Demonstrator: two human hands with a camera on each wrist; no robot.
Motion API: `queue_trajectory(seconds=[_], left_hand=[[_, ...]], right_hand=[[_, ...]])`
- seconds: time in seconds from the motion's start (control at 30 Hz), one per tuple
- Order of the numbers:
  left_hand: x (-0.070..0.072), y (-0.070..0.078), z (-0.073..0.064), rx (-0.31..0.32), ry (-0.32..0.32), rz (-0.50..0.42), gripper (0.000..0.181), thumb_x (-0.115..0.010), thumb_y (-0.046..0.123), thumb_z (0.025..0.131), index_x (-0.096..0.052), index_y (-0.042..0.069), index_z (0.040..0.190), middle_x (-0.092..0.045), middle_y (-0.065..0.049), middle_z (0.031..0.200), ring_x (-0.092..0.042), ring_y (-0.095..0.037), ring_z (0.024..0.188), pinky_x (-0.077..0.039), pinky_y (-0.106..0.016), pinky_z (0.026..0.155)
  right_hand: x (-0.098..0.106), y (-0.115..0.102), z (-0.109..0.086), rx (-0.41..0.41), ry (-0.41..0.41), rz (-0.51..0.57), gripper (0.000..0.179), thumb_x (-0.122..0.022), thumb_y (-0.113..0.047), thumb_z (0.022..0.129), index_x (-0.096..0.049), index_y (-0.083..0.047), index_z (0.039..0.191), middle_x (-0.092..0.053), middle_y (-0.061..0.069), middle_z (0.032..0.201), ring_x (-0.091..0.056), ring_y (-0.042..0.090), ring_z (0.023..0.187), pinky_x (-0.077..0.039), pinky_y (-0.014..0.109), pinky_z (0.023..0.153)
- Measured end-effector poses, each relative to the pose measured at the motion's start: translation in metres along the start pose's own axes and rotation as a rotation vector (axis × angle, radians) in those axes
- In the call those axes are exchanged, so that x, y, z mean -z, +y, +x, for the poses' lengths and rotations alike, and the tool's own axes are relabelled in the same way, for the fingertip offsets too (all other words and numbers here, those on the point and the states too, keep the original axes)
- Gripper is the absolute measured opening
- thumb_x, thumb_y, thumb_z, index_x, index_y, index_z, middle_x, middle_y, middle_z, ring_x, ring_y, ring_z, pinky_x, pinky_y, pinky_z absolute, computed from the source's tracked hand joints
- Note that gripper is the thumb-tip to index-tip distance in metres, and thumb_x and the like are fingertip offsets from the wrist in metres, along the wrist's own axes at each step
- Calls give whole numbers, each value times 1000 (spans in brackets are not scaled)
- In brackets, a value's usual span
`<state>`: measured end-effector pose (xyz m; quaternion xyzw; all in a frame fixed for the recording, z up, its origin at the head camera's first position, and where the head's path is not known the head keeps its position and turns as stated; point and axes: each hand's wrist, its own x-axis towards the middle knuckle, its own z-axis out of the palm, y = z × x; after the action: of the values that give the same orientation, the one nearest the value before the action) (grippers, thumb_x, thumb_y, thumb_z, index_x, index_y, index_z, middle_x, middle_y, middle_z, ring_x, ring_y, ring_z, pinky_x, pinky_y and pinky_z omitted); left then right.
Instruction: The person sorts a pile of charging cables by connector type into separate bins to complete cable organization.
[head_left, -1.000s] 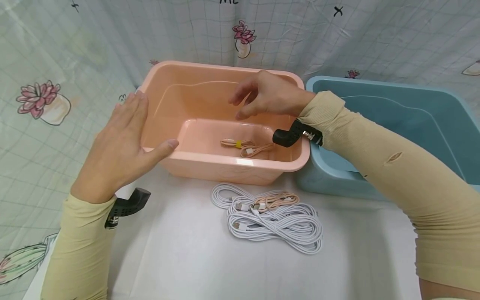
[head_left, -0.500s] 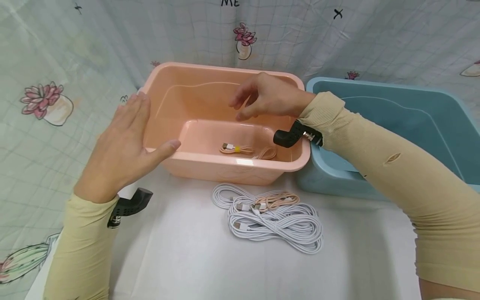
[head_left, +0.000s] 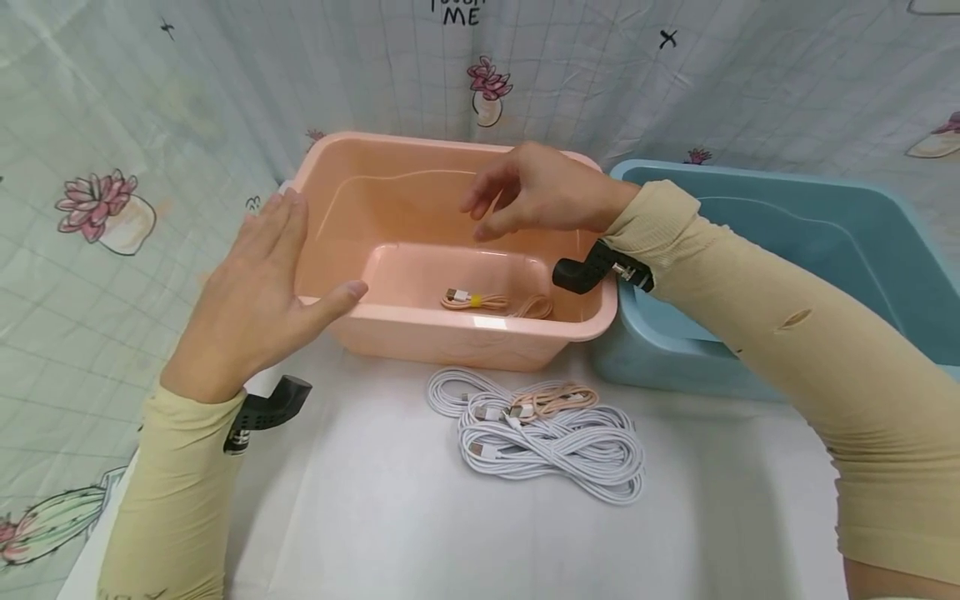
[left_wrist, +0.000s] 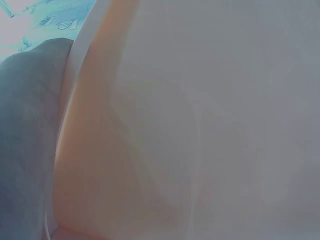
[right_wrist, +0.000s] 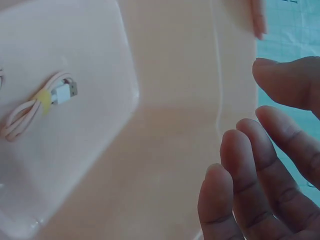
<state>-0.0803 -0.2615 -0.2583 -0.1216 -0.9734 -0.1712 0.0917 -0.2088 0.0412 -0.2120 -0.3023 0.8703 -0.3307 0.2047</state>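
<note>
My left hand point(head_left: 247, 292) lies on the left rim of a peach plastic bin point(head_left: 450, 337), fingers straight and thumb over the front edge. Above the bin's inside hovers my right hand point(head_left: 536, 192), its fingers loosely bent and holding nothing, as the right wrist view also shows. On the bin floor rests a coiled peach USB cable point(right_wrist: 30, 110) with a yellow tie and a white plug. Beside it, partly hidden by the front wall, is another thin peach cable coil point(head_left: 534, 307).
A blue bin point(head_left: 675, 367) stands right of the peach one, under my right forearm. In front lie bundled white cables point(head_left: 555, 454) with a small peach cable point(head_left: 555, 402) on top, on a white table point(head_left: 420, 533). A printed curtain point(head_left: 375, 75) hangs behind.
Inside the peach bin the cables have shifted: the tied one now shows its plug at the left, and the other coil has turned. Both hands stay nearly in place; the head view tilts slightly.
</note>
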Motion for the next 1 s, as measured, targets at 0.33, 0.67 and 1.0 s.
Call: queue_trajectory(seconds=[0.33,0.67,1.0], left_hand=[[0,2,0,-5,-13,-6,98,-52,64,89,-8,6,156,-9,-11,165,-7,-26,156,-5,-43,129],[0,0,0,2,-25,-16,98,-51,63,90,-7,6,156,-6,-12,165,-4,-27,156,-2,-42,129],[1,1,0,5,-23,-16,98,-51,63,89,-9,5,156,-9,-13,165,-6,-28,156,-3,-41,129]], right_hand=[[8,-13,-22,72,39,51,24,-77,-15,81,-72,-14,105,-73,3,102,-69,16,90,-58,23,80],[5,-26,-47,176,106,54,22,-79,-17,80,-74,-16,101,-74,0,99,-69,14,86,-58,26,77],[-6,-29,-67,210,100,141,22,-80,-13,78,-73,-12,100,-73,5,97,-68,18,81,-58,27,75]])
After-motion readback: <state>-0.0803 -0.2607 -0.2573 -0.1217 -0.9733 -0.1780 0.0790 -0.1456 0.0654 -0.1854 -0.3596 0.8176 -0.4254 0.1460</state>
